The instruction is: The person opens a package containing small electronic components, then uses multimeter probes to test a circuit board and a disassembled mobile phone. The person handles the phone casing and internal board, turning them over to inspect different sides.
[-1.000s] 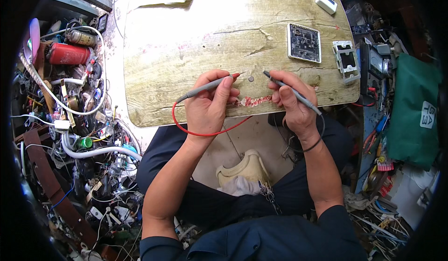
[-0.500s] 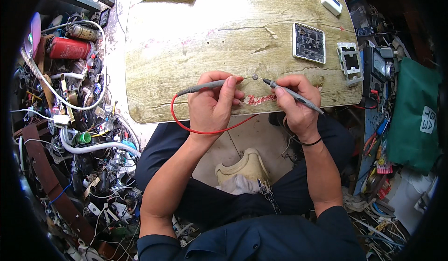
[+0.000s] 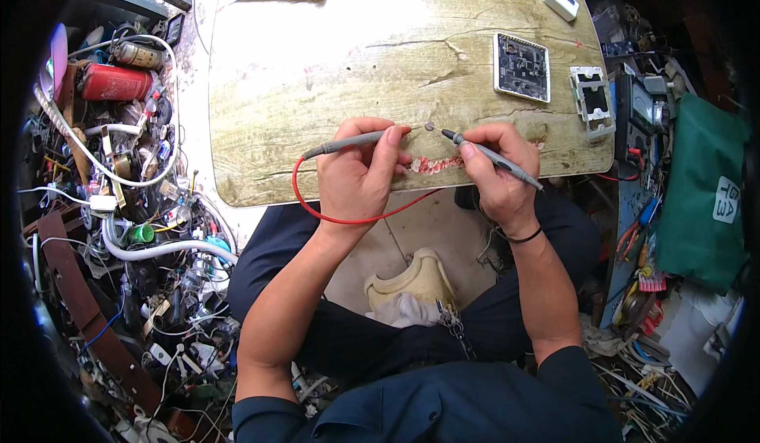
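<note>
My left hand (image 3: 360, 170) is closed round a grey multimeter probe with a red collar (image 3: 348, 142); its red lead (image 3: 348, 220) loops below my wrist. In my right hand (image 3: 505, 178) is a second grey probe with a black collar (image 3: 497, 159), held like a pen. Both tips point inward at a small round metal piece (image 3: 429, 126), which looks like a button cell, just above the near edge of the wooden table (image 3: 317, 95). Whether either tip touches it is too small to tell. Beneath lies a red and white scuffed patch (image 3: 435, 165).
A square circuit board in a white frame (image 3: 522, 68) lies at the right, with a white mounting frame (image 3: 592, 101) by the edge. A white box with a cable (image 3: 560, 0) is farther back. Clutter crowds the left floor, including a red cylinder (image 3: 117, 83); a green bag (image 3: 704, 197) hangs right.
My hands hold nearly the same pose, both probes still pointing at the small round piece. The whole view has shifted very slightly.
</note>
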Demonstrator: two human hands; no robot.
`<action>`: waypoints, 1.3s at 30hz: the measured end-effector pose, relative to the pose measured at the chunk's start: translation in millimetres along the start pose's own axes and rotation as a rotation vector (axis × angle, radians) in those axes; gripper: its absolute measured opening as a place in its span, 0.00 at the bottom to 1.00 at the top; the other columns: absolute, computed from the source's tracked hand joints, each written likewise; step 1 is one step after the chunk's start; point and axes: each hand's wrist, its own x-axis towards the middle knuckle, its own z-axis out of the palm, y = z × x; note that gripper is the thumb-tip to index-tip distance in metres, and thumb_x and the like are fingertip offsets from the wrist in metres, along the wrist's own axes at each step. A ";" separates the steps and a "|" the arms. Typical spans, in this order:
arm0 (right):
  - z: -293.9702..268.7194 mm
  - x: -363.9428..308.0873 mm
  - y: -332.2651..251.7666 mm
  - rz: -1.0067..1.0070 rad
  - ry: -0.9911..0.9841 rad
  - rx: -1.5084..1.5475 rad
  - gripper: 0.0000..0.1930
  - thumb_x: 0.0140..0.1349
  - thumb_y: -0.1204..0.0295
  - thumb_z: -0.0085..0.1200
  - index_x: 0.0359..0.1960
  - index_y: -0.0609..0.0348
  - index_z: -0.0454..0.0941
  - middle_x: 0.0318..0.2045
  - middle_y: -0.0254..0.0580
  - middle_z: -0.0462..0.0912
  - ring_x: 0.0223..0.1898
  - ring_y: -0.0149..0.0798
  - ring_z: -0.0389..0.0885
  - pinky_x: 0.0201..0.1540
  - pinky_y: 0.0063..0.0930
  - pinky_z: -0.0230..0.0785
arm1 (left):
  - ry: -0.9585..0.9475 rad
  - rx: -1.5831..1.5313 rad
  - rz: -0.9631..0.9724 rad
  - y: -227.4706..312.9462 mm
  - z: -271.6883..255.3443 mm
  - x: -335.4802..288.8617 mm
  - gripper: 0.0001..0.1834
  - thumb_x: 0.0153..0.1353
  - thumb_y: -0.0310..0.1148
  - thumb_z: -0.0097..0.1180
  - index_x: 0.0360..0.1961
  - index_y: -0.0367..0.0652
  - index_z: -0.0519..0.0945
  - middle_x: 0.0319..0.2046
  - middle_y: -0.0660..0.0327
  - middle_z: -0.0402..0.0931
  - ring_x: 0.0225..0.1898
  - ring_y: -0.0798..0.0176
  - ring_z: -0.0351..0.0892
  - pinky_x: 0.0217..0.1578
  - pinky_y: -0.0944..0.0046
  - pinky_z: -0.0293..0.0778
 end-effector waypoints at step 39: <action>0.4 4.3 3.5 -0.105 0.036 0.005 0.04 0.61 0.74 0.62 0.32 0.60 0.79 0.23 0.49 0.82 0.25 0.51 0.85 0.29 0.40 0.76 | 0.034 0.067 -0.034 -10.5 0.8 3.0 0.09 0.77 0.33 0.57 0.50 0.37 0.77 0.44 0.51 0.88 0.28 0.69 0.85 0.28 0.72 0.79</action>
